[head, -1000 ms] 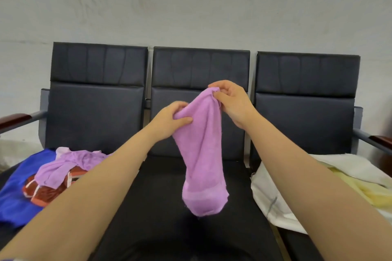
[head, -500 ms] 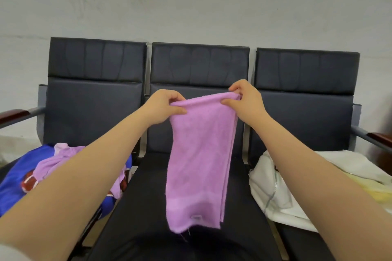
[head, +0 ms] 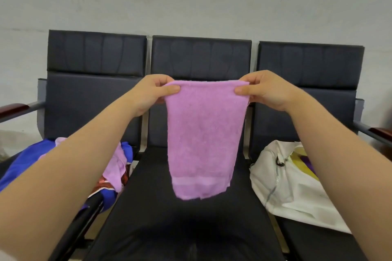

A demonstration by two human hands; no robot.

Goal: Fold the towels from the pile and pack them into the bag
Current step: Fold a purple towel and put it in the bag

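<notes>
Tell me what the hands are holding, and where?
A purple towel, pinched at its top corners: left hand on one, right hand on the other.

Three seats [head: 201,57], two hands [head: 152,93], one held towel [head: 203,133], one pile [head: 21,161], one bag [head: 292,186].

Towel [head: 203,137]: lilac-pink throughout, plain; one paler band runs across it near the lower hem.
Pile [head: 115,165]: mixed colours. It has a bright blue cloth, a lilac piece matching the towel, and a piece patterned in red-brown and white.
Bag [head: 297,193]: white, with a thin grey line down its side; yellow and dark purple show at its mouth.
Seats [head: 191,218]: black, unpatterned; backrests dark charcoal.
Frame [head: 41,99]: grey.
Armrest [head: 12,109]: glossy red-brown.
Wall [head: 191,6]: off-white, with faint grey smudges.
</notes>
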